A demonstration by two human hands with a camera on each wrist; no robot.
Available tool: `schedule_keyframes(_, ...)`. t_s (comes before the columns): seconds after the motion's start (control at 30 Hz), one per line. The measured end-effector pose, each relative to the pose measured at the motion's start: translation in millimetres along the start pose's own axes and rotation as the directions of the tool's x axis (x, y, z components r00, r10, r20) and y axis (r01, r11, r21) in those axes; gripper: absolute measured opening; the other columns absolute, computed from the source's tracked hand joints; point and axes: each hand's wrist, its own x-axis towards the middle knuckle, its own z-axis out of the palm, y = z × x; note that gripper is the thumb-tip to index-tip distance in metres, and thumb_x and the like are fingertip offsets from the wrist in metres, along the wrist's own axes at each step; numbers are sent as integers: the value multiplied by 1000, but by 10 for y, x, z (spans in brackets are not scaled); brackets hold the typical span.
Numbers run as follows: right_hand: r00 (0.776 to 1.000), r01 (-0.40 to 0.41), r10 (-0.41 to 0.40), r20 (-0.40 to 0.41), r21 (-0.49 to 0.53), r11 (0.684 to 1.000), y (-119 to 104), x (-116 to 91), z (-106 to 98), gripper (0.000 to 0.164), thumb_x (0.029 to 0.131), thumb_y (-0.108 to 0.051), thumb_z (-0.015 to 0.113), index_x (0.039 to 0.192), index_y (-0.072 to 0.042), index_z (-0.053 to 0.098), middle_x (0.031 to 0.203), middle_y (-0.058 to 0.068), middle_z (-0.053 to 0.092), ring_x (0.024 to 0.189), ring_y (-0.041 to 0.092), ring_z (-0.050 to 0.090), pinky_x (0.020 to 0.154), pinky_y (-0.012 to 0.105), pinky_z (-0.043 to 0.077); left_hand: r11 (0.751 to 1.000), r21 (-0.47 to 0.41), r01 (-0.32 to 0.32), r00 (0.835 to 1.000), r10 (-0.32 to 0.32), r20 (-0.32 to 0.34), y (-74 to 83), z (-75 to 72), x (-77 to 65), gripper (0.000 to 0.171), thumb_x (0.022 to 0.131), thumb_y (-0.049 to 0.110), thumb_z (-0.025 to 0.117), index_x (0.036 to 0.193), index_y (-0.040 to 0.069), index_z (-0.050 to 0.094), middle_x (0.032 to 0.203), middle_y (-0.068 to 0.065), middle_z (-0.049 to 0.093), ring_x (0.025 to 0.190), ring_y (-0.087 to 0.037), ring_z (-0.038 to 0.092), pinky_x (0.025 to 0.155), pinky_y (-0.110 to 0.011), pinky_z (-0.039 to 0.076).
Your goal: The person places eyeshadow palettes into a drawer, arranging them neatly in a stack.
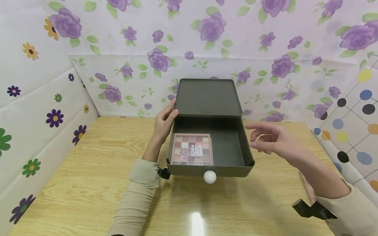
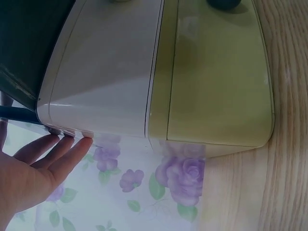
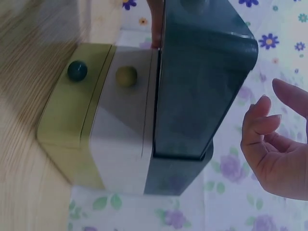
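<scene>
A small desktop drawer unit stands on the table, its dark top drawer (image 1: 228,147) pulled out and a white knob (image 1: 210,177) on the drawer front. Inside, against the left wall, lies an eyeshadow palette (image 1: 192,150) with a gridded cover marked "BACK"; the edge of something similar shows beneath it. My left hand (image 1: 163,123) rests along the unit's left side, its fingers extended and touching the side in the left wrist view. My right hand (image 1: 267,137) hovers just right of the drawer, fingers loosely bent and holding nothing.
Below the dark drawer are a white tier (image 3: 126,110) and a yellow-green tier (image 3: 72,110) with round knobs. A flat pinkish item (image 1: 307,186) lies on the wooden table (image 1: 97,183) at right, partly hidden by my right forearm. Flower-patterned sheets (image 1: 212,29) enclose the back and sides.
</scene>
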Motion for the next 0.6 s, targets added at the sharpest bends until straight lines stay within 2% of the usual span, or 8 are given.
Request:
schedule_keyframes(0.13, 1000, 27, -27, -3, 11, 1000, 123, -77, -92, 42, 87, -1, 59, 124, -18, 54, 89, 2, 58, 62, 14, 51, 50, 30, 41, 1000, 29, -8, 1000, 8, -10, 19, 9, -7, 43, 92, 5, 46, 133, -8, 42, 142, -21, 34, 133, -27, 29, 106, -32, 27)
schedule_keyframes(0.33, 1000, 23, -23, -4, -23, 999, 301, -183, -219, 47, 86, 1, 59, 127, -21, 52, 89, 0, 61, 70, 13, 57, 56, 26, 44, 1000, 23, -6, 999, 7, -37, 19, 23, -9, 42, 91, 6, 48, 130, -9, 46, 140, -24, 35, 132, -29, 32, 106, -32, 27)
schedule_keyframes(0.47, 1000, 4, -4, -5, -62, 998, 413, -258, -297, 48, 86, -2, 60, 132, -14, 49, 91, 2, 62, 81, 14, 62, 68, 24, 49, 1000, 15, -4, 999, 4, -49, 15, 26, -10, 41, 91, 6, 48, 129, -9, 47, 140, -22, 37, 132, -28, 32, 106, -31, 27)
schedule_keyframes(0.6, 1000, -11, 9, -16, -101, 995, 537, -340, -379, 50, 87, -3, 60, 134, -5, 44, 93, 1, 62, 84, 13, 62, 71, 24, 50, 1000, 17, 3, 998, -2, -58, 21, 32, -12, 41, 90, 6, 48, 129, -9, 47, 140, -21, 37, 131, -29, 33, 105, -32, 28)
